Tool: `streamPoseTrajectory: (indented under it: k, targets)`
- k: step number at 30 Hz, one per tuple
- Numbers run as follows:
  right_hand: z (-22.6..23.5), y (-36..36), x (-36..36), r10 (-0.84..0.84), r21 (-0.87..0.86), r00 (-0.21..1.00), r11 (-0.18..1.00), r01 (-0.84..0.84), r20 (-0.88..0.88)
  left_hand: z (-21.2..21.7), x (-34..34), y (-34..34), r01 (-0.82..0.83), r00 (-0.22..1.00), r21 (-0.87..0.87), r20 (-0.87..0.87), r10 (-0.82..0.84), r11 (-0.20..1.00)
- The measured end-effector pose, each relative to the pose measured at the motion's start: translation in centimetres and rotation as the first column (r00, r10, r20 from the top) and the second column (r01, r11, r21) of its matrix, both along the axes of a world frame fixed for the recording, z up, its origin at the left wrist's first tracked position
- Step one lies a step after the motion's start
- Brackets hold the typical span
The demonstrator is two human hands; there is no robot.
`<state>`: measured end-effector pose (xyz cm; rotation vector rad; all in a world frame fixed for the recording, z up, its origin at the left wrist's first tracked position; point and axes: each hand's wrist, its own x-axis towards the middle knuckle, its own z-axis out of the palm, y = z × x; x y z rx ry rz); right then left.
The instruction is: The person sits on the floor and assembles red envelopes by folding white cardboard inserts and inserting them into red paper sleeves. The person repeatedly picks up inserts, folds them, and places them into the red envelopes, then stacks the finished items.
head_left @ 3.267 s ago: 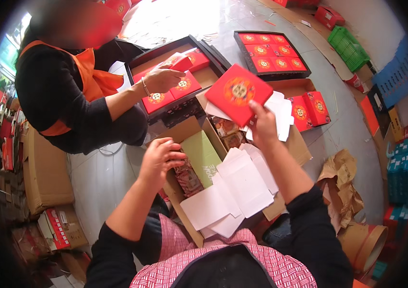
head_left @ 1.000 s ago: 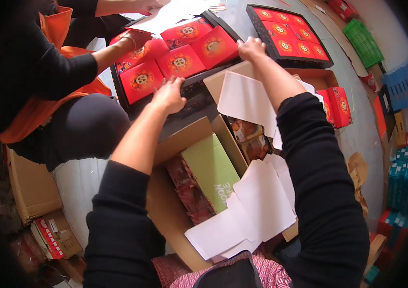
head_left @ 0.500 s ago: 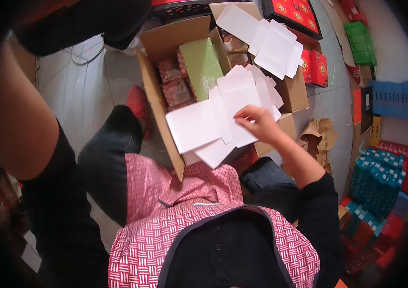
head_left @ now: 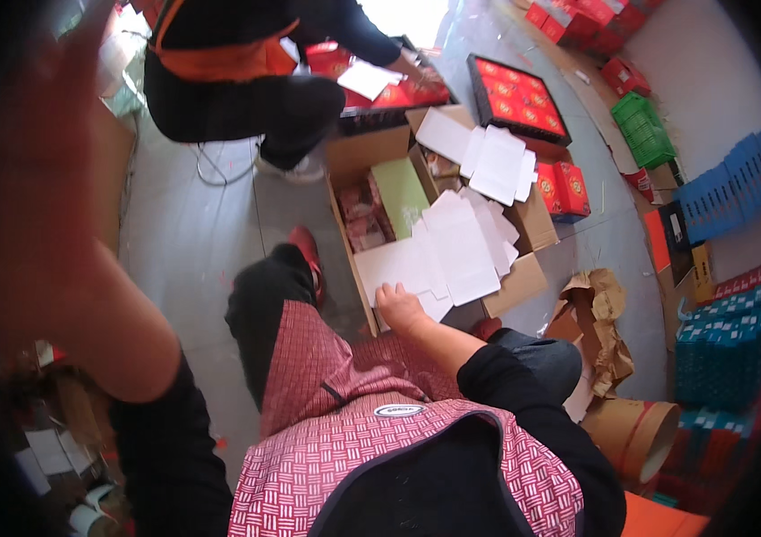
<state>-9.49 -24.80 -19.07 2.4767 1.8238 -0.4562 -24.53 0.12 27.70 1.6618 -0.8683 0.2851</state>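
Note:
Flat white card box blanks [head_left: 456, 246] lie overlapped across an open cardboard box [head_left: 361, 277]. My right hand [head_left: 401, 307] is at the near left edge of these blanks, its fingers curled onto a white sheet. Pink-red packets [head_left: 364, 219] and a light green box [head_left: 401, 199] show inside the carton, partly covered by the card. My left arm is raised along the left side, and the left hand [head_left: 40, 134] is a dark, reddish blur close to the camera. Its fingers cannot be made out, nor whether it holds anything.
Another person [head_left: 228, 72] crouches at the far left, reaching over red boxes. A black-edged tray of red boxes [head_left: 523, 97] and two red boxes [head_left: 562, 190] sit beyond the carton. Crumpled brown paper [head_left: 599, 313], a green crate [head_left: 642, 130] and stacked teal packages [head_left: 720, 349] are on the right.
My right hand has moved left and nearer, from above the middle of the white blanks to their near left edge. The view has shifted, bringing more of the other person into sight.

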Motion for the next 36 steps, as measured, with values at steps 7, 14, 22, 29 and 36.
streamPoseTrajectory:
  k: [7, 14, 22, 29, 36]
  targets:
    - [0.6, 1.9, -0.1, -0.015, 0.188, 0.972, 0.982, -0.030, 0.233, -13.7, -0.8, -5.9, -0.252, 0.967, -0.681, -0.204, 0.152, 0.687]
    - [1.1, 1.7, 0.0, -0.046, 0.146, 0.999, 0.988, 0.041, 0.029, -20.5, -4.8, -8.2, -0.498, 0.840, -0.682, -0.533, 0.103, 0.536]
    - [14.8, -5.3, 3.2, -0.254, 0.597, 0.667, 0.303, 0.743, -0.701, -23.4, -2.2, -9.5, -0.814, 0.539, -0.299, -0.709, 0.455, 0.499]
    - [26.4, -14.6, -0.6, -0.048, 0.580, 0.643, 0.386, 0.717, -0.764, -22.7, 4.2, -17.4, -0.788, 0.573, -0.056, -0.431, 0.697, 0.613]
    - [28.6, -18.5, -5.6, 0.084, 0.699, 0.761, 0.470, 0.539, -0.643, -21.8, 1.3, -19.3, -0.427, 0.873, -0.314, -0.386, 0.297, 0.848]
